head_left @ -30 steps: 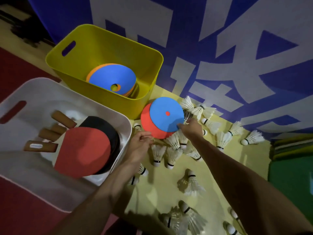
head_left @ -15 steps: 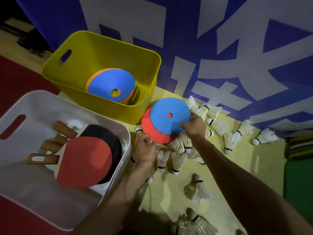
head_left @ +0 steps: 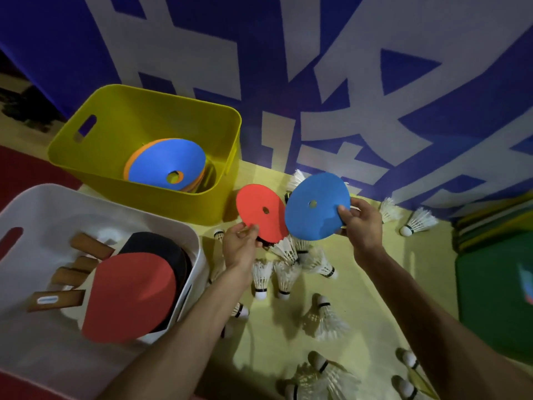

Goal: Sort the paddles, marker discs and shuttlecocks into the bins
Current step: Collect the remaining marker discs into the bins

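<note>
1. Blue marker disc (head_left: 315,210), its edge pinched by the right hand (head_left: 363,226), held above scattered shuttlecocks (head_left: 261,277).
2. Red marker disc (head_left: 258,212), pinched by the left hand (head_left: 239,248), just beside the yellow bin (head_left: 173,203).

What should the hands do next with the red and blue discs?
Probably carry both over and drop them into the yellow bin. The left hand pinches the red disc, the right hand pinches the blue disc, and that bin already holds other discs.
</note>
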`<act>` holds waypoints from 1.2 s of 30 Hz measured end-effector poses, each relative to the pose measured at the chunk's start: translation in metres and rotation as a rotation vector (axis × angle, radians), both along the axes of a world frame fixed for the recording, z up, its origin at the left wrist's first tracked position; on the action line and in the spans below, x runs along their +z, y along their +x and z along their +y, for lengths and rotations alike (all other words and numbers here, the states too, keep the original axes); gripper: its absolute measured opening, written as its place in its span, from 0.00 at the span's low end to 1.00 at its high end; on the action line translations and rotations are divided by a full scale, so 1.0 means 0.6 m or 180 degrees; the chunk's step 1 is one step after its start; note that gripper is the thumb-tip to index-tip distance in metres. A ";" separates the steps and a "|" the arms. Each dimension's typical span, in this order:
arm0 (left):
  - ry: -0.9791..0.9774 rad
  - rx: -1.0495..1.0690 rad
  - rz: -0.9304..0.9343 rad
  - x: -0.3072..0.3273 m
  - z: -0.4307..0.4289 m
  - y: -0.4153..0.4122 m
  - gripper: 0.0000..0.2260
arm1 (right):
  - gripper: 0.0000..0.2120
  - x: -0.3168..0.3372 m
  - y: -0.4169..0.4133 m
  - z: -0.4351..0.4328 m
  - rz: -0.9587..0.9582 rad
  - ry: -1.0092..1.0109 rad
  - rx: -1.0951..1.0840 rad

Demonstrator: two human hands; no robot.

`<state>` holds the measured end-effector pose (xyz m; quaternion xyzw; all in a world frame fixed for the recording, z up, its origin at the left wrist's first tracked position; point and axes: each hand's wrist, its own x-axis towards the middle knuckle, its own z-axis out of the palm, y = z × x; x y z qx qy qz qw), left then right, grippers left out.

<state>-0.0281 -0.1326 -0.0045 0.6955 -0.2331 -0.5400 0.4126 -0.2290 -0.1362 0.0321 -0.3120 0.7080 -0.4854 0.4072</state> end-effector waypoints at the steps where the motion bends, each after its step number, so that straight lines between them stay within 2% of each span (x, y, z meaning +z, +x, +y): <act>1: -0.0031 -0.0128 -0.0109 0.005 -0.002 -0.004 0.03 | 0.07 0.000 -0.004 0.007 -0.0024 0.0005 -0.0047; 2: -0.0073 -0.0224 -0.0226 0.011 -0.003 -0.008 0.02 | 0.07 0.001 -0.008 0.013 -0.0044 -0.0004 -0.0085; 5: -0.0164 -0.0325 -0.0464 0.016 -0.007 -0.014 0.11 | 0.07 0.011 -0.018 0.029 -0.0041 -0.0057 -0.0196; 10: -0.0368 -0.0389 -0.0560 0.041 -0.007 -0.014 0.04 | 0.06 0.048 -0.041 0.056 -0.0029 -0.0158 -0.0338; 12: -0.0510 -0.0374 -0.0511 0.056 -0.008 -0.014 0.06 | 0.05 0.062 -0.050 0.069 0.0041 -0.0202 -0.0365; 18: -0.0931 -0.0287 0.0026 0.108 0.007 -0.025 0.03 | 0.03 0.102 -0.063 0.106 0.0392 -0.0219 -0.0314; 22: -0.0899 -0.0367 0.0347 0.130 0.023 -0.030 0.06 | 0.06 0.136 -0.066 0.117 0.0572 -0.0223 -0.0197; 27: -0.0823 -0.0350 0.0749 0.155 0.044 -0.042 0.08 | 0.09 0.173 -0.086 0.127 0.0870 -0.0233 0.0313; 32: -0.0875 -0.0630 0.0923 0.186 0.078 -0.071 0.17 | 0.10 0.194 -0.145 0.147 0.0661 -0.0380 0.0249; 36: -0.0962 -0.0847 0.1128 0.228 0.118 -0.136 0.16 | 0.10 0.215 -0.229 0.179 0.0442 -0.0467 0.0105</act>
